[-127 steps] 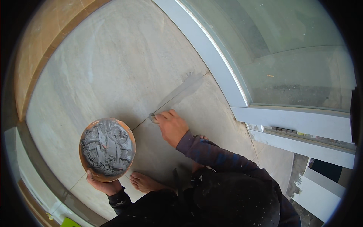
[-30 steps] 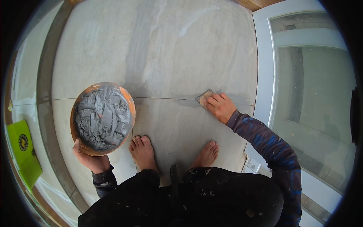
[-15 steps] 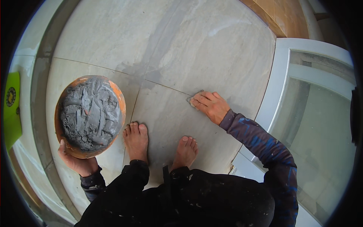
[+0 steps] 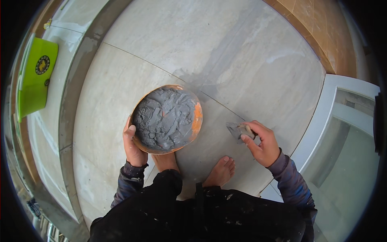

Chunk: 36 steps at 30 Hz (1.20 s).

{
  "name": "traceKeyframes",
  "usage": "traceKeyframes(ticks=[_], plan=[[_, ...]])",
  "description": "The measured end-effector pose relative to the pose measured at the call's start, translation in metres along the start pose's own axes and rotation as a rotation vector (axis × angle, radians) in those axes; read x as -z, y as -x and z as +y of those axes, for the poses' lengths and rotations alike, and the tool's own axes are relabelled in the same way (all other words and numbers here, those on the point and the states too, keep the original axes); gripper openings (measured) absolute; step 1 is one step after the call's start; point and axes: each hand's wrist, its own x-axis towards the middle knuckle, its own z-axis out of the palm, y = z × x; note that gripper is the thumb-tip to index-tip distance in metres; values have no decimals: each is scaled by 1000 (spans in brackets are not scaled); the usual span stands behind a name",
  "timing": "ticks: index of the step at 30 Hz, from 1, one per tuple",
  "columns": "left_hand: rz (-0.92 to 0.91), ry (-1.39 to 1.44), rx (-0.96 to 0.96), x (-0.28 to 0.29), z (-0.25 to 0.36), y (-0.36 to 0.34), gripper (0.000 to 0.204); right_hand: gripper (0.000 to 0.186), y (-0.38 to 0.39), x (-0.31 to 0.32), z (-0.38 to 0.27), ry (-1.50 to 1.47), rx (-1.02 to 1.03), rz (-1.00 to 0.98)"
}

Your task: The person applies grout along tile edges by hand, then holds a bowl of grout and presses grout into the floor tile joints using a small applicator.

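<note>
One seam (image 4: 225,54) beyond the bowl (image 4: 198,121) looks filled, another seam (image 4: 222,105) bare. Fingers: left hand (image 4: 135,146) clasping bowl, right hand (image 4: 263,144) pinching scraper (image 4: 233,130).

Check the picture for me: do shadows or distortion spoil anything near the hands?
Head view: left hand, right hand and grey paste look fairly sharp in soft light; a diffuse shadow darkens the floor tile between bowl and right foot. Toward the head view's edges, lens distortion bends the white door frame; the corners go black.

Green tub (image 4: 34,86) L, wht-framed glass panel (image 4: 352,165) R, brn ledge (image 4: 322,30) top R
</note>
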Motion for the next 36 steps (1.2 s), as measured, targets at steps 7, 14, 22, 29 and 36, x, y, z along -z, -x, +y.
traceKeyframes(ticks=[7,14,22,29,36], plan=[[-67,-69,-27,-39,-1,-11,88,30,-55,-47,-41,345,457,175],[-82,29,70,-64,-34,-13,77,22,-41,-51,0,260,307,69],[75,160,69,38,-17,1,62,34,-32,-18,25,-428,-45,-94],[202,217,9,96,3,-2,59,33,-82,-21,58,618,605,163],[250,249,24,80,-43,-11,60,35,-19,0,179,879,588,-103]])
